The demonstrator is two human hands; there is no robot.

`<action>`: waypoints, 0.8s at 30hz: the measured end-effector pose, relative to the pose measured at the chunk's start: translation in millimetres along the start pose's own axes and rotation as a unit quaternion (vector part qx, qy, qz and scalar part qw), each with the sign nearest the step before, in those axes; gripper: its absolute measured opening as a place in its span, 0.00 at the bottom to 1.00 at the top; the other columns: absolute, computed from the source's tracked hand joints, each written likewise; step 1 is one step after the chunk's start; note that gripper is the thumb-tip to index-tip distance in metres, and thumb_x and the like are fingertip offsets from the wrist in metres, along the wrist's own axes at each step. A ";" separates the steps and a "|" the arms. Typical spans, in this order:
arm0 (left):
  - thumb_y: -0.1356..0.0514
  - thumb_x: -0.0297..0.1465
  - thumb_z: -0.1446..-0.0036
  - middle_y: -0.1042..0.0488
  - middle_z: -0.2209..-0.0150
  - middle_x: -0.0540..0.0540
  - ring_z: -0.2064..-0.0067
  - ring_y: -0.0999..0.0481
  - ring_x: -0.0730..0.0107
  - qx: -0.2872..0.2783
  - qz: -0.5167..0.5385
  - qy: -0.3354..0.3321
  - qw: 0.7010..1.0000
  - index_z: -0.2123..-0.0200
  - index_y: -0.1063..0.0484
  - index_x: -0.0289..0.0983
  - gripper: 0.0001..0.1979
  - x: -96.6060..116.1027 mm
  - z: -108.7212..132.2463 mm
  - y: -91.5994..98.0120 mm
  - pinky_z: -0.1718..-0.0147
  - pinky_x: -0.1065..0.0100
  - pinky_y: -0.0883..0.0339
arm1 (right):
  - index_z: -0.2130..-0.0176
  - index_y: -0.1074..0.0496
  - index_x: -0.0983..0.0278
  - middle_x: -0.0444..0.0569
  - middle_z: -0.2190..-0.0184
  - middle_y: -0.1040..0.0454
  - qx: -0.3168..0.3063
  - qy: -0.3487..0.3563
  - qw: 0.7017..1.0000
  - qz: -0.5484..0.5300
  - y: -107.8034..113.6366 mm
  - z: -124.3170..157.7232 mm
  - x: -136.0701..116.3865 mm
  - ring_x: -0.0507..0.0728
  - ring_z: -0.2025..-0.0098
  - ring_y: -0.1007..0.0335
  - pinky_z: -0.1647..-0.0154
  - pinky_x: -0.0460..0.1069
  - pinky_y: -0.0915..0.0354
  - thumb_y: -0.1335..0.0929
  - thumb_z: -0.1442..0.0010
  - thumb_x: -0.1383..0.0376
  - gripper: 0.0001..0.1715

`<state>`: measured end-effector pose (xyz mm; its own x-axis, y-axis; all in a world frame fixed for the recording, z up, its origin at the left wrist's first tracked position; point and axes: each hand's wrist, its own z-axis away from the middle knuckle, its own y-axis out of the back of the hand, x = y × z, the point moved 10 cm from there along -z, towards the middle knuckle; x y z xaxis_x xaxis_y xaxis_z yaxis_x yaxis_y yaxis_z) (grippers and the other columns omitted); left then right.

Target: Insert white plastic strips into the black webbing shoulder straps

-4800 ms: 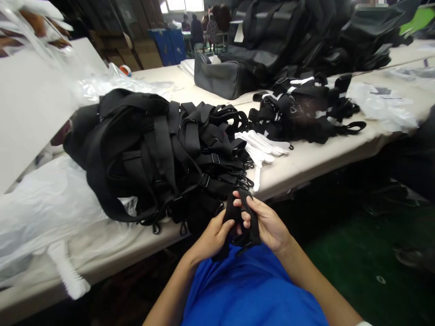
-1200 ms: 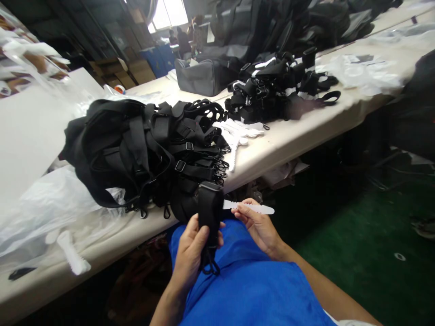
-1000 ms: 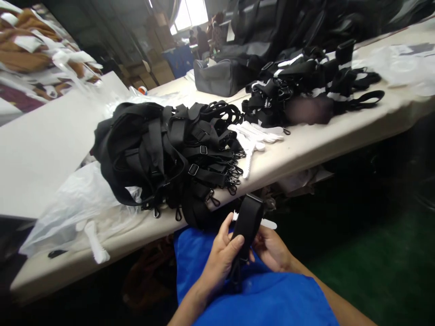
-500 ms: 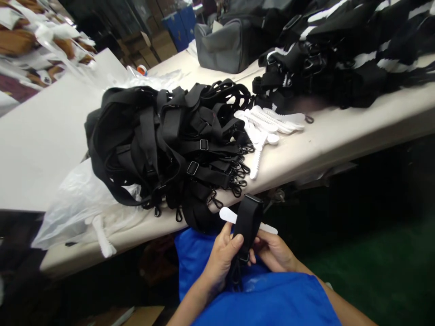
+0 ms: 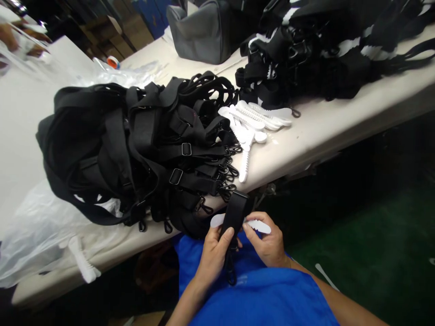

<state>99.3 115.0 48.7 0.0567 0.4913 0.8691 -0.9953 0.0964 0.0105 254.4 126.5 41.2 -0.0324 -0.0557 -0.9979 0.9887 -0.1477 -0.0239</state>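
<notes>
My left hand is closed around a folded black strap, held upright over my lap with its metal clip hanging below. My right hand pinches a white toothed plastic strip that passes behind the strap and sticks out on the strap's left side. Both hands are just in front of the table edge, below a big heap of black straps.
A small pile of white plastic strips lies on the cream table. A second heap of black-and-white straps and a grey bag are farther back. Clear plastic bags and a loose white strip lie at left.
The white strip, first held free to the right of the strap, now runs behind the folded strap with its end showing on the left. The view has tilted down and closer to the table.
</notes>
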 end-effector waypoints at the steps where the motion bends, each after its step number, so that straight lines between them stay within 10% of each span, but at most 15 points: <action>1: 0.42 0.41 0.38 0.25 0.71 0.49 0.71 0.26 0.70 0.005 -0.011 0.003 1.000 0.53 0.32 0.36 0.16 -0.2 -0.3 2.5 0.68 0.68 0.32 | 0.61 0.29 0.59 0.43 0.73 0.25 -0.037 0.013 0.999 -0.007 -6.5 -1.0 -3.1 0.53 0.75 0.29 0.73 0.47 0.32 0.29 0.43 0.63 0.08; 6: 0.42 0.41 0.38 0.26 0.70 0.49 0.68 0.26 0.67 0.009 -0.112 -0.020 0.993 0.51 0.31 0.37 0.17 10.7 -3.9 20.6 0.65 0.67 0.32 | 0.56 0.27 0.59 0.46 0.67 0.23 -0.157 0.114 0.981 0.014 -20.4 -3.7 -18.0 0.55 0.68 0.24 0.65 0.48 0.28 0.32 0.38 0.67 0.09; 14: 0.44 0.37 0.38 0.22 0.66 0.49 0.68 0.24 0.65 -0.075 -0.294 0.004 0.953 0.44 0.32 0.41 0.19 13.4 -15.9 20.7 0.65 0.66 0.32 | 0.56 0.24 0.60 0.54 0.52 0.23 -0.079 0.427 0.866 0.249 -22.3 20.8 -69.8 0.60 0.50 0.28 0.50 0.55 0.30 0.31 0.41 0.73 0.14; 19: 0.45 0.31 0.37 0.22 0.61 0.49 0.61 0.24 0.65 -0.150 -0.369 -0.084 0.913 0.55 0.27 0.41 0.10 31.1 -21.1 -1.4 0.58 0.67 0.35 | 0.60 0.27 0.63 0.54 0.50 0.24 -0.141 0.339 0.880 0.302 -44.9 5.2 -56.7 0.62 0.45 0.31 0.35 0.69 0.49 0.36 0.35 0.70 0.08; 24: 0.42 0.27 0.41 0.23 0.60 0.45 0.56 0.25 0.61 -0.171 -0.279 -0.056 0.943 0.59 0.27 0.37 0.07 -2.5 -21.2 0.5 0.53 0.64 0.35 | 0.67 0.27 0.63 0.49 0.65 0.24 -0.191 0.178 0.935 0.241 -43.5 0.9 -12.4 0.56 0.62 0.29 0.55 0.55 0.35 0.34 0.35 0.64 0.09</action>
<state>100.3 132.2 36.0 0.5365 0.1892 0.8224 -0.7283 0.5961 0.3380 211.7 132.8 54.6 0.4137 0.3174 -0.8533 0.8582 0.1768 0.4819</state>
